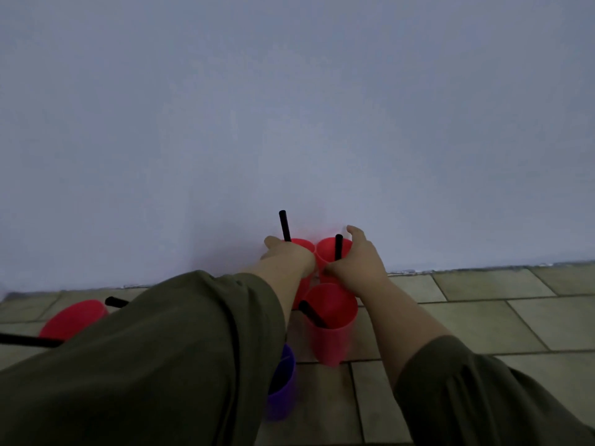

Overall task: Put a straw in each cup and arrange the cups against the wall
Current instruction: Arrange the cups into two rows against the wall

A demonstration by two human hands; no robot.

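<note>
Two red cups stand side by side at the foot of the wall, each with a black straw. My left hand [288, 254] grips the left cup [304, 244], whose straw [284, 225] sticks up. My right hand [359, 257] grips the right cup [328, 249], with its straw [338, 246] leaning inside. A third red cup [333, 326] with a black straw [312, 314] stands nearer me between my forearms. A purple cup [283, 384] sits partly hidden under my left sleeve. Another red cup [72, 318] with black straws lies at far left.
The pale wall [289, 123] fills the upper view and meets the tiled floor [483, 317] along a slanted line. My wide olive sleeves cover much of the lower frame. Bare tiles stretch to the right along the wall.
</note>
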